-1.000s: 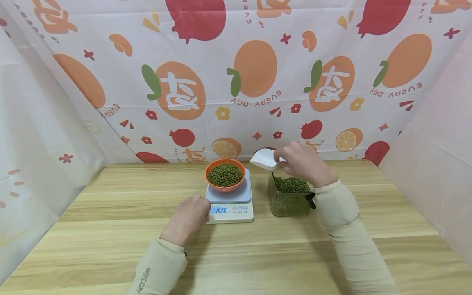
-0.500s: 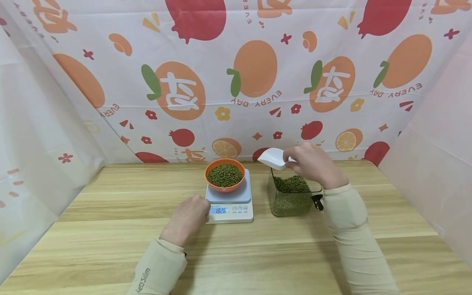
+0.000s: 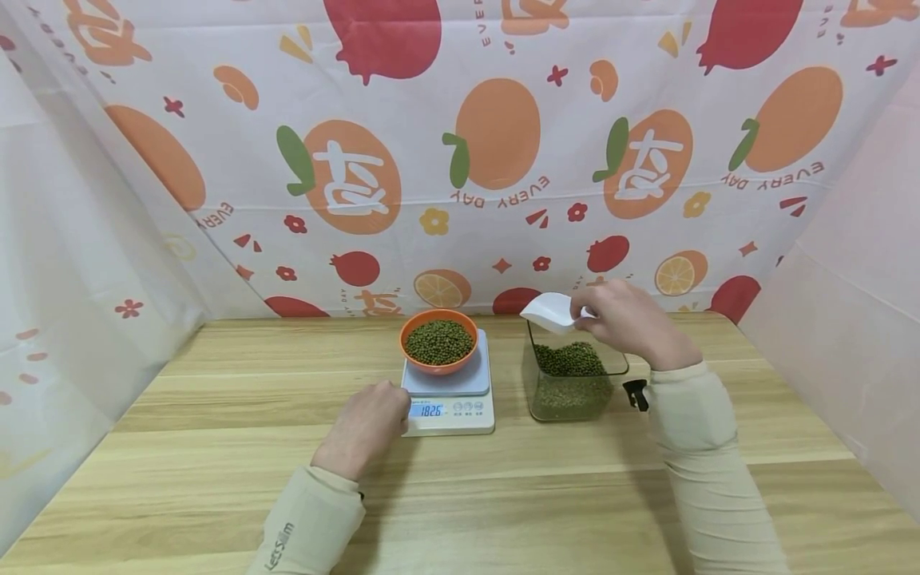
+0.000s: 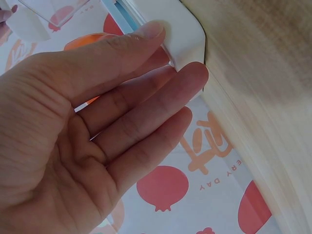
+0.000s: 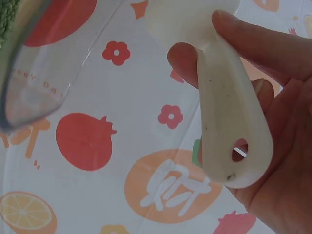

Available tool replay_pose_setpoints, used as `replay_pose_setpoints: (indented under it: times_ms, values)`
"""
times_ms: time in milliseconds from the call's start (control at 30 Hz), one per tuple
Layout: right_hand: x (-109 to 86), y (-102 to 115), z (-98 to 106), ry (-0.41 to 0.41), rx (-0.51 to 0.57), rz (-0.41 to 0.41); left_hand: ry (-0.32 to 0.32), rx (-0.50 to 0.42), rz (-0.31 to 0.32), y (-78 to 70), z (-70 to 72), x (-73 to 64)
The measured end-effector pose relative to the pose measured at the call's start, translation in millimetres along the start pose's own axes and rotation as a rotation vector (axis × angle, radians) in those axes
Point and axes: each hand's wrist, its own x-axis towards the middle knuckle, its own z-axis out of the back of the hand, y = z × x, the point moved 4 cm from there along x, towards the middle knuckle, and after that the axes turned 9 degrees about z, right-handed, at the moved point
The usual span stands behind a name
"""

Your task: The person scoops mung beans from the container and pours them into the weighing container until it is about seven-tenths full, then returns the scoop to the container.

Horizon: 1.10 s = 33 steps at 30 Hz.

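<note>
My right hand pinches the handle of a white scoop between thumb and fingers. The scoop hangs over the back of a clear square container, which holds green mung beans. In the right wrist view the scoop's handle points down, a hole near its end. My left hand rests at the front left corner of a white kitchen scale. Its thumb and fairly straight fingers touch the scale's edge in the left wrist view. An orange bowl of mung beans stands on the scale, whose display reads 182.6.
All of this stands on a light wooden table. A fruit-print curtain hangs right behind the table's back edge, with pale curtains at both sides. A small black object shows beside my right wrist.
My right hand has moved to the right with the scoop, from near the bowl to over the container's back. My left hand, the bowl and the scale reading stay the same.
</note>
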Motion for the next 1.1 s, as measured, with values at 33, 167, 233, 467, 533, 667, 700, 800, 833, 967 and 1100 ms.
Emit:
replay_pose_setpoints:
  times_ms: [33, 167, 233, 467, 533, 667, 700, 800, 833, 967, 1100]
  values:
    - [-0.8, -0.5, 1.0, 0.001, -0.002, 0.002, -0.001, -0.001, 0.000, -0.1, -0.3, 0.0]
    - [-2.8, -1.7, 4.3, 0.017, -0.008, -0.003, -0.003, 0.002, -0.001, 0.5, -1.4, 0.5]
    - [-3.5, -2.3, 5.3, 0.026, -0.008, -0.011, -0.004, 0.005, -0.004, 1.2, -1.4, 0.9]
    - [-8.0, -7.6, 5.1, 0.051, 0.025, -0.030, -0.001, 0.001, 0.000, 0.5, -1.7, 0.6]
    - [-9.4, -8.3, 6.0, 0.048, 0.032, -0.020, -0.004, -0.001, 0.000, 0.5, -1.5, 0.7]
    - [-12.3, -10.2, 7.7, 0.050, 0.030, -0.002, -0.011, 0.001, -0.005, 1.3, -1.6, 0.9]
    - [-12.8, -10.7, 7.8, 0.055, 0.031, 0.000, -0.013, 0.003, -0.006, 1.4, -1.5, 1.0]
    - [-13.9, -12.1, 7.9, 0.067, 0.033, 0.000, -0.016, 0.007, -0.008, 1.4, -1.4, 1.2]
    - [-14.1, -12.3, 7.8, 0.068, 0.032, 0.003, -0.018, 0.009, -0.010, 1.5, -1.5, 1.3]
    - [-15.1, -12.8, 7.5, 0.081, 0.017, 0.004, -0.019, 0.010, -0.010, 1.3, -1.9, 1.4]
    - [-15.0, -12.7, 6.6, 0.129, 0.015, -0.009, -0.019, 0.012, -0.012, 1.2, -2.6, 1.3]
